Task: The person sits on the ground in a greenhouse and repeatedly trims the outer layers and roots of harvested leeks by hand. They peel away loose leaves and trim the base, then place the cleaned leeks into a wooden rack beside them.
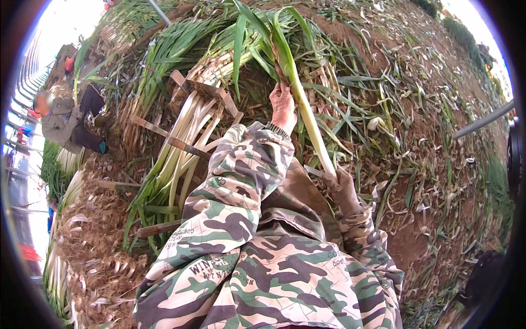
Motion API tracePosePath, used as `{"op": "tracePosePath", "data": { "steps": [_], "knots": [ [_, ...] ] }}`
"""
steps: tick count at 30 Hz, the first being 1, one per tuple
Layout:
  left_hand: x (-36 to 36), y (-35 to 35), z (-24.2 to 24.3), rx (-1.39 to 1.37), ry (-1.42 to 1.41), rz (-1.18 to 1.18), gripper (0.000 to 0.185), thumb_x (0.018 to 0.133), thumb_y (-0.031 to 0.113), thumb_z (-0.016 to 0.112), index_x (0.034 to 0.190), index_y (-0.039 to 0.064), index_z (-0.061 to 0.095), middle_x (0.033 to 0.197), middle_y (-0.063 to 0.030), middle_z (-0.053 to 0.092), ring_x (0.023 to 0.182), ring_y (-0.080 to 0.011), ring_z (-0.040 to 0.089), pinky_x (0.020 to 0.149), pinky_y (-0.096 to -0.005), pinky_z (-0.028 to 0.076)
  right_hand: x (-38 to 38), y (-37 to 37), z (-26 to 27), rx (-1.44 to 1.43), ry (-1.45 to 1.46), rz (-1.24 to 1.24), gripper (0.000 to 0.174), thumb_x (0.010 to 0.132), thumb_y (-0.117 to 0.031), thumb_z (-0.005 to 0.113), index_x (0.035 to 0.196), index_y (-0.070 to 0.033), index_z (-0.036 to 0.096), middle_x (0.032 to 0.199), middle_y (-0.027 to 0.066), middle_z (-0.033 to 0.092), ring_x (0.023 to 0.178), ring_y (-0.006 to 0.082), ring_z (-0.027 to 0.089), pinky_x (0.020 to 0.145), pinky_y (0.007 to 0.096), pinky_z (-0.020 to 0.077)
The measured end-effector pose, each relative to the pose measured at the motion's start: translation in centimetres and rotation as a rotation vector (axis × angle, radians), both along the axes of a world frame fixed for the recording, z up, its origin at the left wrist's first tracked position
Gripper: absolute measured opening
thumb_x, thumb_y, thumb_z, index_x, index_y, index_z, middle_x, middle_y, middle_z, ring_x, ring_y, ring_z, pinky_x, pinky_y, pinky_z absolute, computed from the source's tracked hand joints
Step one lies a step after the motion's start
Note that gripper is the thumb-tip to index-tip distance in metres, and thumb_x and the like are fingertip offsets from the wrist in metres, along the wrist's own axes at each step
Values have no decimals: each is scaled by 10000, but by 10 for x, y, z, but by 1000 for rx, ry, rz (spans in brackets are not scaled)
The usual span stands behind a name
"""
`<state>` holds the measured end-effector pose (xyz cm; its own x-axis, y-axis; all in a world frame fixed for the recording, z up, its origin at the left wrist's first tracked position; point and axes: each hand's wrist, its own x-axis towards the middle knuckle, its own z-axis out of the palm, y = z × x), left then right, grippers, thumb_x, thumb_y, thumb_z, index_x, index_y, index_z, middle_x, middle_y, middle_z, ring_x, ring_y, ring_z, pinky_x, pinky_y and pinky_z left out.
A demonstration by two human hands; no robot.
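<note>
A single large leek (306,111) slants across the view, its green leaves at the top and its white end lower right. My left hand (283,106) grips brown, withered leaf at the leek's upper part. Around the white base closes my right hand (342,187), which looks gloved or caked with soil; a pale blade-like piece (313,170) sticks out beside it, and what it belongs to is hidden. Left of my forearm, a bundle of trimmed leeks (181,152) lies in a wooden frame (176,142), white ends up and leaves towards the lower left.
Piles of unpeeled leeks (172,53) lie ahead. Leaf scraps (435,164) cover the soil at right. Cut roots (94,255) heap at lower left beside more leeks (55,271). A seated person (61,123) holds a leek at left. A metal pole (485,119) juts in from the right.
</note>
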<state>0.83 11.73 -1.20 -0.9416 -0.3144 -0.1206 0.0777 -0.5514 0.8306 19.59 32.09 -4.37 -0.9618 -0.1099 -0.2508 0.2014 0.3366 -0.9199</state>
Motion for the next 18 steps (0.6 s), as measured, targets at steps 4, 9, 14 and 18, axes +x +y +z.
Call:
{"op": "tracePosePath", "data": {
  "steps": [4, 9, 14, 18],
  "knots": [
    [7, -4, 11, 154, -74, -140, 324, 957, 400, 504, 1058, 97, 564, 747, 6, 553, 640, -95, 533, 545, -270, 468, 6, 3, 28, -291, -197, -28, 346, 831, -335, 682, 895, 3, 647, 583, -16, 520, 493, 65, 442, 458, 241, 341],
    [9, 10, -1, 448, -160, -193, 270, 973, 329, 478, 1060, 79, 532, 798, -45, 583, 615, -188, 574, 535, -308, 507, 13, 7, 62, -528, -438, 141, 421, 839, -438, 644, 827, -17, 632, 498, -35, 424, 407, 74, 351, 397, 241, 262],
    [33, 28, 3, 506, -129, -541, 152, 945, 160, 524, 942, 13, 564, 757, -58, 603, 633, -149, 609, 576, -257, 556, 14, 8, 73, -681, -568, 90, 422, 830, -450, 655, 819, -29, 636, 502, -48, 398, 406, 67, 318, 398, 239, 224],
    [85, 67, 5, -251, -85, -1113, 174, 897, 134, 586, 1030, 23, 572, 880, -97, 622, 834, -178, 593, 740, -342, 521, 3, 12, 83, -619, -470, -26, 375, 850, -403, 661, 808, -30, 647, 507, -66, 411, 409, 40, 320, 394, 228, 205]
  ]
}}
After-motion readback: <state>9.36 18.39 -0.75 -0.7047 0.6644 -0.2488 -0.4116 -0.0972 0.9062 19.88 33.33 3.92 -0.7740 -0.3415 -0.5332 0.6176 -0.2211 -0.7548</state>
